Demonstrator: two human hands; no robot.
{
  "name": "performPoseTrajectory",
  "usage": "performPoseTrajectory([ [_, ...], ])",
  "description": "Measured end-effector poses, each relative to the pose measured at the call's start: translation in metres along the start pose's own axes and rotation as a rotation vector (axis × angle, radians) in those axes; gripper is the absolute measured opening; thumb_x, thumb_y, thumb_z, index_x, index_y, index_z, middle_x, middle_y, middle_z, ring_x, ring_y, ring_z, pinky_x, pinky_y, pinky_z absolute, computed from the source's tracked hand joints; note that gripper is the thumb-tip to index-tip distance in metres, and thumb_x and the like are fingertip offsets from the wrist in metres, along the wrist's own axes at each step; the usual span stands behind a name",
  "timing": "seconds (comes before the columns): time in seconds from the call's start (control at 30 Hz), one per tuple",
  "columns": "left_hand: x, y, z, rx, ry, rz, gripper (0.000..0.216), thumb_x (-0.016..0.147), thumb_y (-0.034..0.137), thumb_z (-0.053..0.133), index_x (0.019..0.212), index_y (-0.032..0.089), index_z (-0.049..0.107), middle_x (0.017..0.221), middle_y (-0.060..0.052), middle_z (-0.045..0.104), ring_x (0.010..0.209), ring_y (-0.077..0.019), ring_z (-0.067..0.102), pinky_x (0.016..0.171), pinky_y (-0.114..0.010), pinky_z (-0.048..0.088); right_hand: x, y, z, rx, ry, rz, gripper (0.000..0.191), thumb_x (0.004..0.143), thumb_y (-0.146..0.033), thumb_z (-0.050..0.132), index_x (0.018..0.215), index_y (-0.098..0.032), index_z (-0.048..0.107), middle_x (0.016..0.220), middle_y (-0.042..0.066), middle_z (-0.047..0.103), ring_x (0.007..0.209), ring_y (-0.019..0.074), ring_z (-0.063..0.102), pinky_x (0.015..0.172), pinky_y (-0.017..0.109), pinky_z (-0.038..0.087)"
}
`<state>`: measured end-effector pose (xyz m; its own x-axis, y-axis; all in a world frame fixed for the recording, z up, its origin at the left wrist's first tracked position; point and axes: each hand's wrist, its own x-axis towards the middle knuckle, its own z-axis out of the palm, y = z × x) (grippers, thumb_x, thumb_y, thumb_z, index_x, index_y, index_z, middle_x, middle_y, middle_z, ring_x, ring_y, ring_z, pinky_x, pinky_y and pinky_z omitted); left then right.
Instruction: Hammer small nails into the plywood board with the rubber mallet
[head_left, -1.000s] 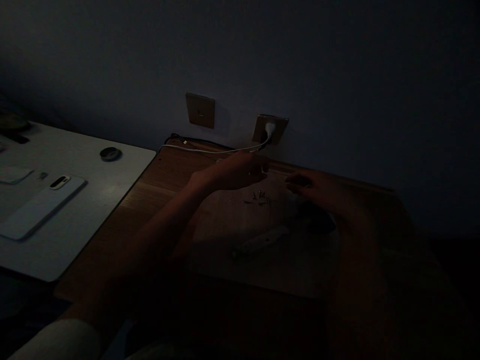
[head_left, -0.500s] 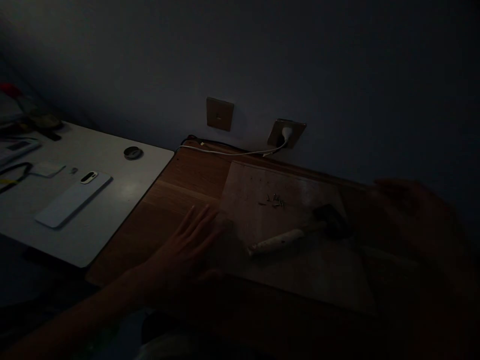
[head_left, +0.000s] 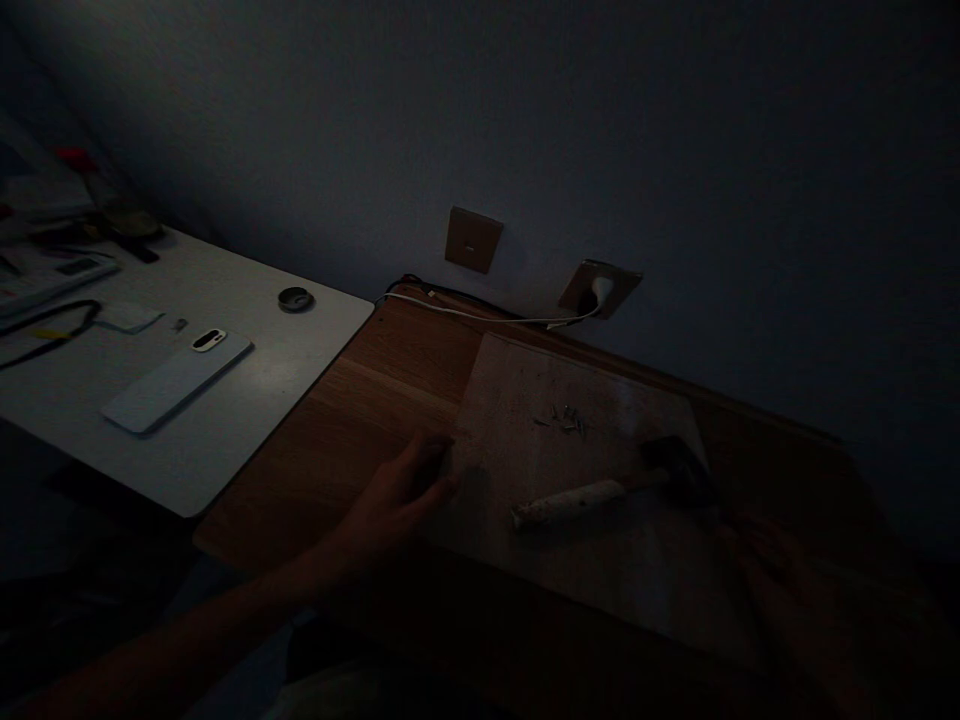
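Note:
My left hand (head_left: pixel 405 490) is at the left edge of a thin, pale board (head_left: pixel 495 500), fingers bent and thumb apart from them. I see nothing between them; whether the fingertips touch the board is unclear. On the board lies a hammer (head_left: pixel 570 502) with a worn, pale handle, its dark head towards the right. Several small nails or screws (head_left: pixel 570 425) lie loose beyond the handle. My right hand (head_left: pixel 780 580) is low at the board's right side, close to the hammer head. Its fingers are lost in the dark, so what they hold cannot be made out.
The board lies on a brown wooden table (head_left: pixel 367 400) against the wall. A white table (head_left: pixel 300 350) adjoins on the left, with a white phone (head_left: pixel 180 380), a small round tin (head_left: pixel 295 299) and a black cable (head_left: pixel 90 308). A white plug (head_left: pixel 601 290) sits in a wall socket.
My left hand has gone from flat with spread fingers to bent fingers at the board's edge. My right hand has come down from above the table's right side. The view has shifted slightly.

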<state>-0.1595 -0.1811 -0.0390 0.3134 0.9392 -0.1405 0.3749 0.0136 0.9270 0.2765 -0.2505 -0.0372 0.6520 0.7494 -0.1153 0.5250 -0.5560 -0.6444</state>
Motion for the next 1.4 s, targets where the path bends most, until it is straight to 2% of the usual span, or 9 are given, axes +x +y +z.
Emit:
performPoseTrajectory([
  [0.1, -0.007, 0.002, 0.0, -0.111, 0.098, -0.089, 0.046, 0.093, 0.051, 0.06, 0.131, 0.023, 0.061, 0.142, -0.011, 0.07, 0.13, -0.029, 0.067, 0.109, -0.041, 0.056, -0.009, -0.007, 0.003, 0.05, -0.024, 0.034, 0.033, 0.069, -0.075, 0.068, 0.089, -0.049, 0.067, 0.124, 0.009, 0.074, 0.134, 0.0464, 0.06, 0.114, 0.062, 0.045],
  [0.23, -0.015, -0.004, -0.015, -0.163, 0.276, -0.166, 0.04, 0.09, 0.055, 0.06, 0.116, 0.026, 0.064, 0.136, -0.008, 0.073, 0.129, -0.0307, 0.067, 0.103, -0.042, 0.058, -0.024, -0.022, 0.016, 0.091, -0.079, -0.001, 0.045, 0.067, -0.071, 0.068, 0.097, -0.038, 0.071, 0.125, 0.011, 0.076, 0.13, 0.0465, 0.064, 0.116, 0.064, 0.045],
  [0.53, -0.018, -0.009, -0.1, -0.149, 0.61, -0.3, 0.038, 0.076, 0.054, 0.071, 0.097, 0.025, 0.059, 0.104, -0.005, 0.078, 0.095, -0.0278, 0.074, 0.064, -0.03, 0.056, -0.066, -0.077, 0.078, 0.192, -0.28, -0.131, 0.056, 0.078, -0.066, 0.067, 0.12, -0.029, 0.069, 0.134, 0.014, 0.075, 0.131, 0.0392, 0.067, 0.1, 0.052, 0.06],
  [0.63, -0.015, -0.007, -0.123, -0.132, 0.684, -0.35, 0.037, 0.075, 0.054, 0.073, 0.095, 0.025, 0.061, 0.103, -0.004, 0.078, 0.096, -0.0285, 0.073, 0.059, -0.029, 0.053, -0.072, -0.086, 0.099, 0.214, -0.359, -0.21, 0.05, 0.083, -0.062, 0.067, 0.122, -0.029, 0.068, 0.134, 0.014, 0.075, 0.131, 0.0374, 0.067, 0.097, 0.049, 0.062],
  [0.77, -0.014, -0.015, -0.14, -0.088, 0.697, -0.394, 0.034, 0.079, 0.053, 0.076, 0.096, 0.027, 0.063, 0.084, 0.003, 0.073, 0.089, -0.0267, 0.072, 0.055, -0.026, 0.048, -0.074, -0.091, 0.114, 0.227, -0.395, -0.275, 0.047, 0.088, -0.061, 0.065, 0.122, -0.03, 0.069, 0.132, 0.013, 0.076, 0.125, 0.0358, 0.071, 0.094, 0.049, 0.064],
  [0.97, -0.014, -0.04, -0.145, -0.111, 0.716, -0.357, 0.038, 0.075, 0.051, 0.079, 0.101, 0.027, 0.066, 0.094, 0.0, 0.077, 0.073, -0.0208, 0.07, 0.052, -0.025, 0.047, -0.077, -0.099, 0.115, 0.179, -0.404, -0.282, 0.046, 0.088, -0.063, 0.063, 0.12, -0.03, 0.071, 0.121, 0.013, 0.079, 0.113, 0.0349, 0.076, 0.089, 0.048, 0.066],
  [1.1, -0.014, -0.036, -0.142, -0.063, 0.725, -0.372, 0.038, 0.075, 0.054, 0.075, 0.099, 0.026, 0.066, 0.105, -0.004, 0.079, 0.084, -0.0246, 0.074, 0.054, -0.025, 0.048, -0.077, -0.1, 0.114, 0.21, -0.37, -0.246, 0.048, 0.084, -0.065, 0.065, 0.116, -0.029, 0.072, 0.122, 0.013, 0.079, 0.115, 0.0359, 0.075, 0.089, 0.048, 0.065],
  [1.23, -0.019, -0.027, -0.131, -0.045, 0.716, -0.334, 0.034, 0.075, 0.053, 0.073, 0.094, 0.025, 0.064, 0.11, -0.005, 0.08, 0.102, -0.0279, 0.074, 0.064, -0.026, 0.054, -0.073, -0.1, 0.102, 0.214, -0.36, -0.195, 0.046, 0.08, -0.063, 0.069, 0.112, -0.029, 0.073, 0.121, 0.012, 0.08, 0.118, 0.0374, 0.074, 0.093, 0.049, 0.063],
  [1.4, -0.026, -0.022, -0.104, -0.03, 0.566, -0.269, 0.036, 0.08, 0.053, 0.071, 0.101, 0.024, 0.066, 0.101, -0.004, 0.08, 0.086, -0.0249, 0.075, 0.065, -0.029, 0.056, -0.061, -0.089, 0.075, 0.135, -0.243, -0.125, 0.046, 0.074, -0.065, 0.068, 0.105, -0.031, 0.074, 0.118, 0.01, 0.08, 0.116, 0.0383, 0.074, 0.09, 0.049, 0.063],
])
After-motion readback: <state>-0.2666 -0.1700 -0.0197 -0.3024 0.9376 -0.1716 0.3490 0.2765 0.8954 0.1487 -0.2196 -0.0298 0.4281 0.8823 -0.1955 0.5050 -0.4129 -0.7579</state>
